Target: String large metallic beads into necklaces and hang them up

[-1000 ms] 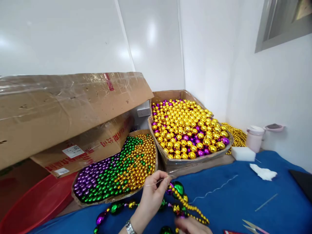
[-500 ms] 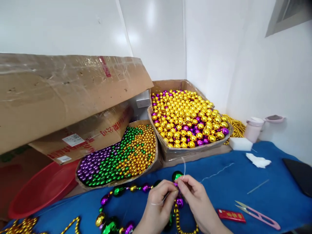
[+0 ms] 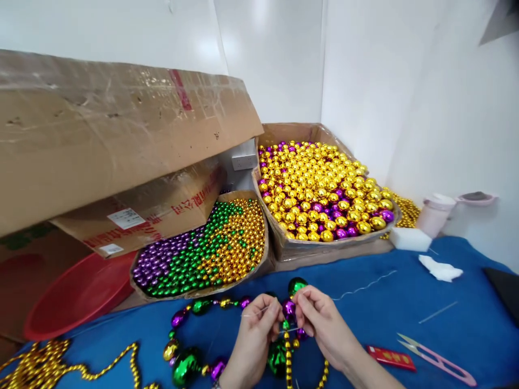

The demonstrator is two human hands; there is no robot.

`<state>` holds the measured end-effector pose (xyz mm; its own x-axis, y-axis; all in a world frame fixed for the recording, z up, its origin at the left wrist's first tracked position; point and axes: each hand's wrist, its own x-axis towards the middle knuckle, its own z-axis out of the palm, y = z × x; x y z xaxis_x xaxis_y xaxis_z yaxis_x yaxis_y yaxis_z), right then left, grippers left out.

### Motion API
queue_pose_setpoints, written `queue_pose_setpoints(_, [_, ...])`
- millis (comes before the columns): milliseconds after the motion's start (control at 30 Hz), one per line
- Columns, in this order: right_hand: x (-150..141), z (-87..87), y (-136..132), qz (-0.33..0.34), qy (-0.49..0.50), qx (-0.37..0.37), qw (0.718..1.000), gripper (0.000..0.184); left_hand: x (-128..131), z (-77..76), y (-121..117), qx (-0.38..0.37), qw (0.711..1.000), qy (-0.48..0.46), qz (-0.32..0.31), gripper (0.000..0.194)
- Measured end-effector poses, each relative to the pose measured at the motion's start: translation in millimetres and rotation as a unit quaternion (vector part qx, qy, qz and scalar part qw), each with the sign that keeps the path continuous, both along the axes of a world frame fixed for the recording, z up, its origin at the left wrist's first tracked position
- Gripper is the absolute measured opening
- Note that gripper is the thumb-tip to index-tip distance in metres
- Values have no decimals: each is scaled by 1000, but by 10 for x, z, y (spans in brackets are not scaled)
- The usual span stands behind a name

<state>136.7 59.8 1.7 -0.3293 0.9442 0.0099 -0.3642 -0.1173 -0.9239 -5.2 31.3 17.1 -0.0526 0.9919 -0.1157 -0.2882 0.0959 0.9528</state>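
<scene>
Cord (image 3: pixel 292 330) runs between the left hand (image 3: pixel 259 324) and right hand (image 3: pixel 314 313), thumb and forefinger of each pinching it, above a gold bead strand (image 3: pixel 288 359). Left of the grip curves a multicolored bead garland (image 3: pixel 186 367); right lie pink-handled snips (image 3: pixel 438 359).

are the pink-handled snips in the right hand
No, the pink-handled snips lie on the blue cloth, apart from the right hand.
</scene>
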Motion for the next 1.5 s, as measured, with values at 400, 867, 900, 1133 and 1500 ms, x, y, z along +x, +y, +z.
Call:
queue_pose_setpoints(400, [-132, -77, 113, 68, -112, 71, 989, 29, -276, -30, 17, -152, 988, -25, -15, 25])
queue_pose_setpoints(867, [-82, 76, 174, 187, -157, 177, 954, 23, -372, 235, -116, -1, 969, 216, -119, 28])
queue_pose_setpoints(900, [-93, 92, 184, 187, -161, 179, 952, 22, -377, 236, -123, -2, 969, 217, -120, 28])
queue_pose_setpoints(1133, [-166, 29, 222, 142, -193, 149, 959, 17, -319, 212, -224, -21, 981, 186, -59, 19])
queue_pose_setpoints(1500, [27, 269, 190, 112, -349, 292, 883, 21, -372, 324, -238, 64, 941, 329, -56, 10])
